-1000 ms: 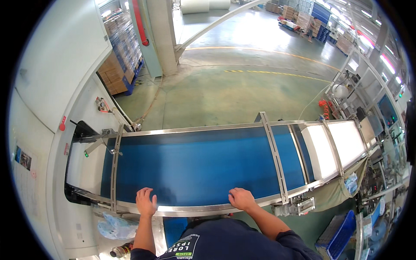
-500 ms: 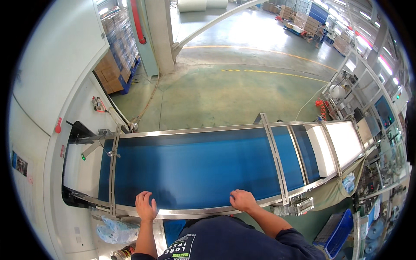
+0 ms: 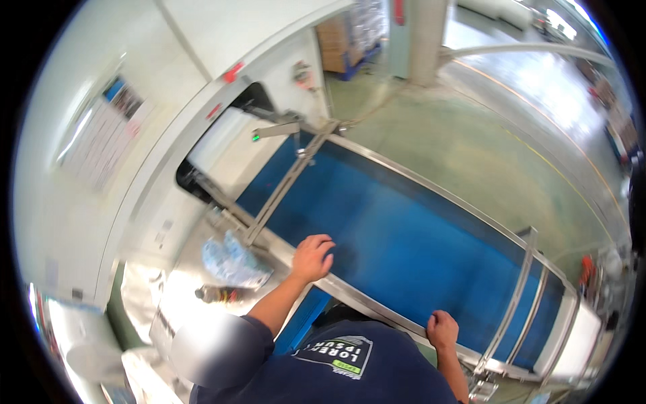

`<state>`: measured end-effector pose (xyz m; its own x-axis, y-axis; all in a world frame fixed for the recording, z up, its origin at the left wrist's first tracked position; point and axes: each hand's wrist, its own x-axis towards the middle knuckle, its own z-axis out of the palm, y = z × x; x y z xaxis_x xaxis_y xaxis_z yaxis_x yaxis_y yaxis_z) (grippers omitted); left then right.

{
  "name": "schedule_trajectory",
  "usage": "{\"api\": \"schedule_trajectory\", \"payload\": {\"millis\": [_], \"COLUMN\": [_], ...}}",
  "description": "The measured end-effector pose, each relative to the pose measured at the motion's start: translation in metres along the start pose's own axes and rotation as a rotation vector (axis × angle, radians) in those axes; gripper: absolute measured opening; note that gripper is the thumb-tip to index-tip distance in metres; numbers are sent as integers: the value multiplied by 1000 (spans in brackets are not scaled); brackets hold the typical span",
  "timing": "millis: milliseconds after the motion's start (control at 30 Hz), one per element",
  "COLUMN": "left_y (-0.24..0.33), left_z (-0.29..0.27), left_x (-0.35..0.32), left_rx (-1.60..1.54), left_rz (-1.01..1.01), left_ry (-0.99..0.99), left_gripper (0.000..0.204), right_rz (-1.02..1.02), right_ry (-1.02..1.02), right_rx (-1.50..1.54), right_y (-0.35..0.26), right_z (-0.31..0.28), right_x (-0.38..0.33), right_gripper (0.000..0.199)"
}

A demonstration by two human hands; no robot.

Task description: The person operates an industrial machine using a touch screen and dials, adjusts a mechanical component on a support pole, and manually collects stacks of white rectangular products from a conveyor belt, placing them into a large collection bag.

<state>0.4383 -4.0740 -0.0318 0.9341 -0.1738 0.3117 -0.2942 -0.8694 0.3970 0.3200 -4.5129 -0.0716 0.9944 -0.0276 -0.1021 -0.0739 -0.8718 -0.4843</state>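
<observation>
Both my hands rest flat, holding nothing: left hand [image 3: 311, 258] over the near rail [image 3: 377, 306] onto the bare blue belt [image 3: 404, 236], right hand [image 3: 442, 329] on the rail, so I judge moving belt could drag fingers

Factory floor (blue conveyor belt [image 3: 397, 229])

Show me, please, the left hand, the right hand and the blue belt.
left hand [image 3: 311, 258], head view, back of the hand.
right hand [image 3: 442, 329], head view, back of the hand.
blue belt [image 3: 404, 236], head view, bare middle.
</observation>
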Motion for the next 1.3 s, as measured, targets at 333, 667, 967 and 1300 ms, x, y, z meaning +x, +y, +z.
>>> {"api": "schedule_trajectory", "payload": {"millis": [333, 667, 967, 1300], "left_y": [-3, -2, -4, -3], "left_z": [1, -1, 2, 0], "left_x": [-5, -5, -5, -5], "left_rx": [5, 11, -8, 8], "left_rz": [-14, -17, -7, -20], "left_ry": [2, 0, 7, -6], "left_gripper": [25, 24, 25, 23], "right_rz": [-39, -32, -52, -46], "right_ry": [-38, -53, -34, -33], "right_rx": [-39, -46, -33, -25], "right_y": [0, 3, 4, -2], "right_z": [-9, -8, -7, -10], "right_x": [7, 7, 6, 7], "right_gripper": [16, 16, 16, 16]}}
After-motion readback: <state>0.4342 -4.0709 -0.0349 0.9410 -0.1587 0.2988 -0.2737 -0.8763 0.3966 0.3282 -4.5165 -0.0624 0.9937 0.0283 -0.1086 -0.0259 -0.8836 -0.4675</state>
